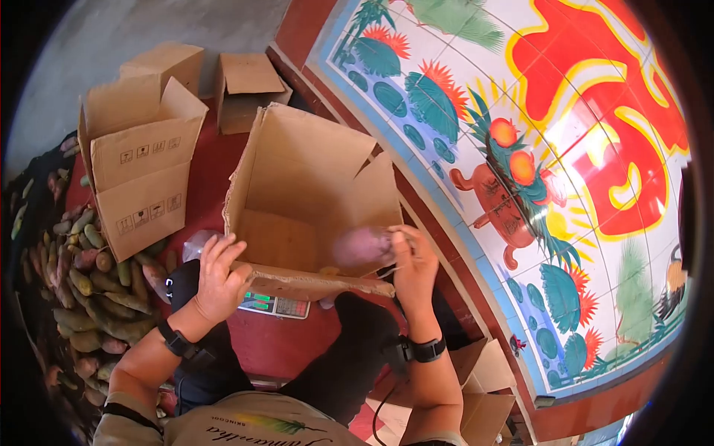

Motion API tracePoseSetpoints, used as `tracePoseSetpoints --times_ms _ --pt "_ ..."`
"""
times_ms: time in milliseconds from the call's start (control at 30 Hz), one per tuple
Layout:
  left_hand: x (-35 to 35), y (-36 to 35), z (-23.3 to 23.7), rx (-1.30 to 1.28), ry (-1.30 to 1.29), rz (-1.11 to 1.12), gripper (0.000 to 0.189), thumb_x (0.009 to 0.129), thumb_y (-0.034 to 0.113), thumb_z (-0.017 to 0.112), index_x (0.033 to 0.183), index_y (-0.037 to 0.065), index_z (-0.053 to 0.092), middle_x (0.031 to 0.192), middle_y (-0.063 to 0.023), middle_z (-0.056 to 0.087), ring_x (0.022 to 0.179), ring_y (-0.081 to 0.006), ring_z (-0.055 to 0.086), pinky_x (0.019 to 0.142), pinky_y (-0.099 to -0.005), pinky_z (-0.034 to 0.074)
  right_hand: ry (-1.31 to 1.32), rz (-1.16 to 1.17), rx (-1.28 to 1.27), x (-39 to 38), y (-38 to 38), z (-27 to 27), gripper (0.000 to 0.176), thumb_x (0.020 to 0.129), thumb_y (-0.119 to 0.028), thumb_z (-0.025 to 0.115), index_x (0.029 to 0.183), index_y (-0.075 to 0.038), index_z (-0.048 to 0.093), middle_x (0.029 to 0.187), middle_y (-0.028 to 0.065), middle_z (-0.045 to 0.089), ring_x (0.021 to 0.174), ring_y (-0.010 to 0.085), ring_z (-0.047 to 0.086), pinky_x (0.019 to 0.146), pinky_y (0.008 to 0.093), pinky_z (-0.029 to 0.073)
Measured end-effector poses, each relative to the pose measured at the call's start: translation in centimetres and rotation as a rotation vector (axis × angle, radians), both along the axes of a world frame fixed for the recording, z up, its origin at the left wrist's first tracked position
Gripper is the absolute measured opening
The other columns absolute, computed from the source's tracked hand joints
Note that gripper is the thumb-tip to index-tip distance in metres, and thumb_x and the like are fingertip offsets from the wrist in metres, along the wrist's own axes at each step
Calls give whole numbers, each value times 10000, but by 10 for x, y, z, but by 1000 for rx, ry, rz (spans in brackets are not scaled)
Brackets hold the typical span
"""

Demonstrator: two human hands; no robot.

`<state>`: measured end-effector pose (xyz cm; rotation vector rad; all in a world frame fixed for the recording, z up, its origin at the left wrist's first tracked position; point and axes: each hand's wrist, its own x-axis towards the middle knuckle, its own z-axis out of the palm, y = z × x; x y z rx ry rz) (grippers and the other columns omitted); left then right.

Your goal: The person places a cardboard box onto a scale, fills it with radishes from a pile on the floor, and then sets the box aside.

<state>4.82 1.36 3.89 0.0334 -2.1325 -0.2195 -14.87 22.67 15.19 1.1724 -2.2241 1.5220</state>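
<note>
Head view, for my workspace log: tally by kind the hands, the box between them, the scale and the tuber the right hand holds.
Hands: 2 (left hand, right hand)
Open box: 1
Purple tuber: 1
Scale: 1
Total: 5

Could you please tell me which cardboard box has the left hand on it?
The large open box in the middle: the left hand rests on its near-left rim, while no hand touches the printed box or the other boxes.
</note>
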Motion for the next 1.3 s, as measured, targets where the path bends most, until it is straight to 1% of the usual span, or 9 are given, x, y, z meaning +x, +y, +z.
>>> tracePoseSetpoints --times_ms 167,267,300,367,500,567,700,933,1300 --pt "7 4 -26 -81 102 -18 235 602 68 651 813 100 554 1065 -116 495 1045 -301 482 897 -492 377 41 116 418 -18 -24 -28 120 805 -65 583 890 13 617 815 181 622 717 287 623 642 327 483" --pt "9 4 -38 -125 160 -53 195 605 72 642 780 114 569 1044 -91 509 1000 -269 513 893 -471 371 -29 192 523 -31 -31 -26 137 842 -56 547 906 48 610 746 94 636 678 143 611 622 255 481" --pt "10 4 -37 -109 126 -50 175 609 79 632 773 127 590 982 -49 544 926 -214 545 899 -439 350 -37 192 532 -33 -34 -25 137 842 -56 547 906 48 610 746 94 636 678 143 611 622 255 481" --pt "13 4 -36 -101 73 -65 176 609 84 628 776 130 599 946 -34 557 895 -193 553 904 -429 339 -101 178 518 -33 -40 -22 121 782 -30 553 866 24 623 738 192 614 693 311 617 632 330 479" --pt "14 3 -38 -87 65 -127 195 611 97 623 802 137 615 884 -3 581 853 -150 558 918 -408 320 -255 152 533 -40 -47 -29 136 781 -33 524 850 32 621 715 188 609 665 295 615 619 319 476" --pt "15 3 -36 -88 62 -134 190 614 98 625 799 139 612 885 -2 581 854 -149 558 917 -407 321 -367 171 626 -44 -48 -30 159 834 0 459 876 56 601 694 114 630 650 159 622 605 272 495" --pt "16 3 -36 -89 77 -170 178 626 100 631 794 148 602 884 4 578 853 -145 559 915 -404 321 -200 383 886 -41 -44 -63 185 833 -3 438 908 61 595 741 139 643 670 204 635 655 295 508" --pt "15 3 -37 -82 94 -171 187 625 117 643 803 153 598 893 6 573 838 -145 568 912 -418 318 -398 332 820 -36 -45 -58 223 839 5 407 980 38 576 857 160 646 804 215 637 716 301 504" --pt "13 0 -40 -29 100 -88 229 618 74 633 828 153 588 938 -35 560 848 -194 571 892 -452 327 -205 46 447 6 0 -3 172 863 3 484 1003 12 584 851 119 644 818 177 626 734 266 478"
